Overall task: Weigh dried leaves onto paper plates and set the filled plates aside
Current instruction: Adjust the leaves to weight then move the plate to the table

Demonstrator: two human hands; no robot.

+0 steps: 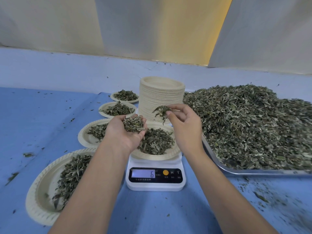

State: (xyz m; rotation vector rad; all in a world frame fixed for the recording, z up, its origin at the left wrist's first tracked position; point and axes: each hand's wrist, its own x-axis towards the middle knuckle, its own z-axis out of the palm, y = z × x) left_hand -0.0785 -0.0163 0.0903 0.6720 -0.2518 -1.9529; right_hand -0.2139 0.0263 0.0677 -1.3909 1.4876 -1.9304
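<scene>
Though flecked with leaf crumbs at 4 o'clock, otherwise bare blue desk [152, 215] along the near edge at 6 o'clock, between the two forearms. Just beyond, a white scale [156, 184], display reading 6, carrying a paper plate [158, 157] with a mound of dried leaves [157, 142]. Over that plate's 9 o'clock rim, left hand [125, 134], palm up, fingers cupped round a handful of leaves [133, 124]. Over its 2 o'clock side, right hand [184, 127], thumb and fingers pinching a leafy sprig [161, 111], held clear of the mound.

Little room at 3 o'clock: metal tray [253, 172] with its corner just beside the scale, piled with a broad leaf heap [253, 119] reaching the rim. Blocked at 12 o'clock too, by a tall stack of empty plates [161, 97] close behind the scale plate. Running from 8 o'clock back to 11 o'clock, a row of filled plates: nearest plate [36, 200], second plate [83, 139] partly hidden behind the left wrist, third plate [103, 108], fourth plate [113, 96] beside the stack. Open desk only at 9 to 10 o'clock, left of that row, with scattered crumbs.

Farther back, a paler blue strip of surface, then hanging white and yellowish sheeting across the far side.
</scene>
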